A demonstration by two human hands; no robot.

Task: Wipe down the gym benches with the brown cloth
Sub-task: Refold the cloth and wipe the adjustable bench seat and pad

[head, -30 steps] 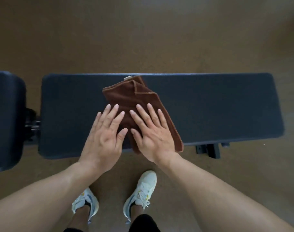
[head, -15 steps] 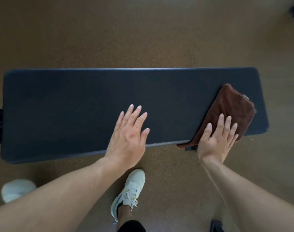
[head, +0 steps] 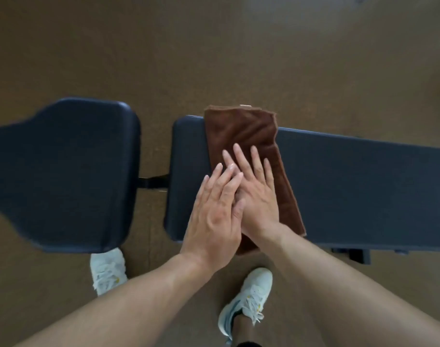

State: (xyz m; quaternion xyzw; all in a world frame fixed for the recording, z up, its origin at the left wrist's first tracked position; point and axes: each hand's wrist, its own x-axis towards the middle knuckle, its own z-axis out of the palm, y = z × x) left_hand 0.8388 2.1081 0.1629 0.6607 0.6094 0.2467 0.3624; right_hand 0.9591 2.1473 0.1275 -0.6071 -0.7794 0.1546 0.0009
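The brown cloth [head: 244,131] lies across the left end of the long dark bench pad [head: 359,191], reaching from its far edge over its near edge. My right hand [head: 257,194] presses flat on the cloth with straight fingers. My left hand [head: 215,219] lies flat beside it, its fingers overlapping the right hand and its palm partly on the cloth and the pad. A shorter dark seat pad [head: 68,176] sits to the left, across a narrow gap.
A black metal bar [head: 152,182] joins the two pads in the gap. A bench foot [head: 355,256] sticks out under the long pad's near edge. My white shoes [head: 108,270] [head: 246,296] stand on the brown floor close to the bench.
The cloth has slid from the right end of the long pad to its left end under my right hand. My left hand has come over to join the right one.
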